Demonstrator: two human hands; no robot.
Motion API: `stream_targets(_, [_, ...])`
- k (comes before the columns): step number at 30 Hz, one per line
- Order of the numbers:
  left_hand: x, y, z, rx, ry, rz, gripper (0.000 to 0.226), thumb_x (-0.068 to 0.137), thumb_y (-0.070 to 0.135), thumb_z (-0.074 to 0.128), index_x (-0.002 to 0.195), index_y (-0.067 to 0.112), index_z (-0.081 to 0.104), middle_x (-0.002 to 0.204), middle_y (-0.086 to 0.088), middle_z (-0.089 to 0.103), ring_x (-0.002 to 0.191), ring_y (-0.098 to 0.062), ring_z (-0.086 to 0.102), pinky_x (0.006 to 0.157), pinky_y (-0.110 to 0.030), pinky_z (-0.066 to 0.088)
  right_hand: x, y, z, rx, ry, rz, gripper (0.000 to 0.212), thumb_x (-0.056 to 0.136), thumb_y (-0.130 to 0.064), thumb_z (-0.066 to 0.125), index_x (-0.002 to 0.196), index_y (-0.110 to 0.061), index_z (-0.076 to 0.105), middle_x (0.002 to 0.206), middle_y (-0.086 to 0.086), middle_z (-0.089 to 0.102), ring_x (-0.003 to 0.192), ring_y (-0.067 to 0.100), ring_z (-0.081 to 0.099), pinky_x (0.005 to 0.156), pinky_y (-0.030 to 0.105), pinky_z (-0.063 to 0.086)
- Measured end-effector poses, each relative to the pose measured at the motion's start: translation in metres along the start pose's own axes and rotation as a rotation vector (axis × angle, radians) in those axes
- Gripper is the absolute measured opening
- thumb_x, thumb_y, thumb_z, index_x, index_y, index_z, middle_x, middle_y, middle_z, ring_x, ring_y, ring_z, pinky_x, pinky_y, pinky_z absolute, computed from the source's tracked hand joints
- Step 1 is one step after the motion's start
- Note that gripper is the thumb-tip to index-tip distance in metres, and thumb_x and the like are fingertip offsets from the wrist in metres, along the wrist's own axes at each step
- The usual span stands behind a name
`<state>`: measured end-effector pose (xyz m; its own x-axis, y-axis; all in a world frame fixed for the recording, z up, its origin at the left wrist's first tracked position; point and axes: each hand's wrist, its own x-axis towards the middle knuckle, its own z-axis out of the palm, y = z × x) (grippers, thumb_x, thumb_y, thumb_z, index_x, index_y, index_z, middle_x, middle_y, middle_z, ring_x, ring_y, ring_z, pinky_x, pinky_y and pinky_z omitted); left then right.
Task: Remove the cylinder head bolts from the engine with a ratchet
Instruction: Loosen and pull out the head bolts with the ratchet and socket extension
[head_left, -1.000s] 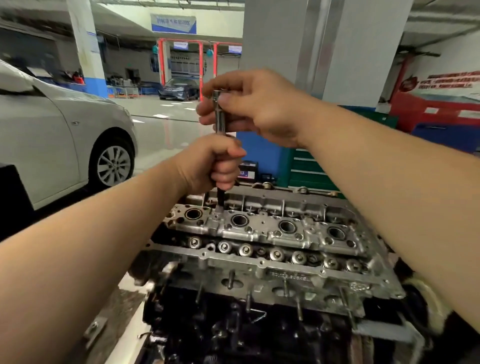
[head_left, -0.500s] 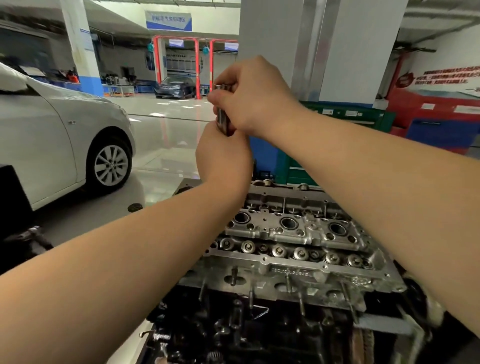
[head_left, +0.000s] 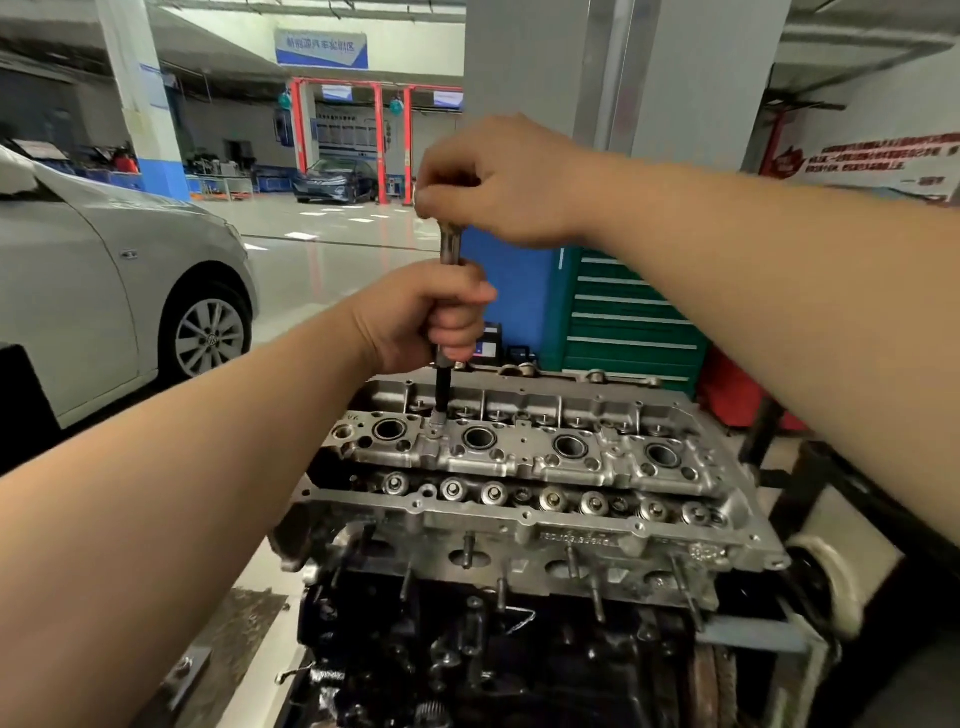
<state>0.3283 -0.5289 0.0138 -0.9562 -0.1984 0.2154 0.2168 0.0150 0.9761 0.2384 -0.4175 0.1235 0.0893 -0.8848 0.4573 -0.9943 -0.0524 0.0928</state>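
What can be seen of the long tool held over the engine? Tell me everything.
The tool is a slim metal shaft standing nearly upright, bright silver at the top and dark below. The right hand grips its top end; the left hand wraps its fingers round the middle. Its lower tip sits on the cylinder head, between the first two large round bores from the left. Its top end is hidden by the right hand.

Glossy pale workshop floor (head_left: 332, 260); silver car (head_left: 104, 291) at left, green tool cabinet (head_left: 623, 317) right of centre, red lift posts (head_left: 379, 145) far back.
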Motion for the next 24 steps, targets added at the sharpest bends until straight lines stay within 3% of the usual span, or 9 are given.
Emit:
stream_targets(3, [-0.012, -0.002, 0.008, 0.045, 0.23, 0.054, 0.034, 0.101, 0.026, 0.061, 0.069, 0.018, 0.051, 0.06, -0.005, 0.049, 0.056, -0.022, 0.045, 0.066, -0.034, 0.043, 0.005, 0.0, -0.015, -0.102, -0.127, -0.033, 0.026, 0.102, -0.036, 0.053, 0.106, -0.016, 0.069, 0.083, -0.012, 0.064, 0.072, 0.003, 0.055, 0.067, 0.032, 0.042])
stream_targets(5, [-0.019, -0.008, 0.015, 0.249, 0.581, 0.18, 0.032, 0.099, 0.037, 0.07, 0.082, 0.012, 0.06, 0.075, -0.011, 0.065, 0.067, -0.031, 0.062, 0.073, -0.041, 0.051, 0.009, -0.002, -0.012, -0.239, -0.126, -0.027, 0.029, 0.103, -0.04, 0.051, 0.103, -0.016, 0.067, 0.086, -0.005, 0.062, 0.077, 0.017, 0.056, 0.069, 0.033, 0.037])
stream_targets(7, [-0.021, -0.014, 0.028, 0.341, 0.854, 0.277, 0.034, 0.097, 0.043, 0.069, 0.09, 0.01, 0.067, 0.081, -0.006, 0.075, 0.073, -0.024, 0.071, 0.07, -0.04, 0.057, 0.014, -0.009, -0.003, -0.323, -0.05, 0.045, 0.035, 0.104, -0.044, 0.049, 0.088, -0.015, 0.061, 0.079, 0.002, 0.057, 0.071, 0.022, 0.052, 0.065, 0.034, 0.035])
stream_targets(11, [-0.006, -0.017, 0.054, 0.329, 0.936, 0.297, 0.025, 0.095, 0.046, 0.06, 0.097, 0.022, 0.056, 0.081, 0.002, 0.06, 0.055, 0.0, 0.051, 0.05, -0.02, 0.044, 0.03, -0.027, 0.012, -0.427, 0.029, 0.125, 0.029, 0.1, -0.025, 0.05, 0.072, -0.018, 0.045, 0.074, 0.002, 0.05, 0.059, 0.014, 0.04, 0.049, 0.031, 0.026])
stream_targets(14, [0.004, -0.013, 0.051, 0.352, 1.011, 0.303, 0.035, 0.101, 0.045, 0.053, 0.082, 0.016, 0.049, 0.073, -0.007, 0.049, 0.06, -0.015, 0.044, 0.056, -0.033, 0.038, 0.03, -0.026, 0.001, -0.282, -0.047, 0.056, 0.039, 0.102, -0.044, 0.053, 0.075, -0.016, 0.052, 0.074, -0.002, 0.052, 0.063, 0.016, 0.046, 0.052, 0.03, 0.027])
stream_targets(17, [0.008, -0.003, 0.035, 0.216, 0.873, 0.209, 0.031, 0.096, 0.028, 0.055, 0.068, 0.017, 0.047, 0.056, -0.004, 0.042, 0.049, -0.022, 0.038, 0.052, -0.034, 0.034, 0.016, -0.015, -0.017, -0.17, -0.219, -0.03, 0.016, 0.101, -0.037, 0.054, 0.102, -0.023, 0.064, 0.083, -0.017, 0.057, 0.077, 0.006, 0.055, 0.061, 0.024, 0.035])
stream_targets(21, [0.005, 0.007, 0.013, 0.037, 0.288, 0.038, 0.05, 0.101, 0.019, 0.052, 0.056, 0.028, 0.031, 0.05, 0.004, 0.02, 0.046, -0.015, 0.014, 0.049, -0.027, 0.021, 0.008, -0.007, -0.018, -0.246, -0.225, -0.003, 0.025, 0.105, -0.031, 0.048, 0.108, -0.015, 0.066, 0.089, -0.015, 0.064, 0.089, 0.022, 0.058, 0.071, 0.033, 0.037])
stream_targets(23, [0.002, 0.009, 0.011, 0.055, 0.271, 0.037, 0.046, 0.099, 0.019, 0.052, 0.058, 0.025, 0.03, 0.05, 0.003, 0.02, 0.047, -0.016, 0.014, 0.05, -0.027, 0.023, 0.012, -0.012, -0.013, -0.356, -0.194, 0.042, 0.031, 0.106, -0.033, 0.048, 0.109, -0.009, 0.067, 0.097, 0.004, 0.069, 0.091, 0.031, 0.06, 0.071, 0.034, 0.038])
stream_targets(24, [0.001, 0.009, 0.013, 0.102, 0.353, 0.067, 0.041, 0.098, 0.019, 0.054, 0.062, 0.021, 0.034, 0.05, 0.001, 0.025, 0.046, -0.018, 0.02, 0.05, -0.028, 0.026, 0.014, -0.017, -0.01, -0.41, -0.185, 0.062, 0.032, 0.106, -0.032, 0.048, 0.105, -0.006, 0.068, 0.093, 0.01, 0.067, 0.085, 0.033, 0.059, 0.066, 0.034, 0.037])
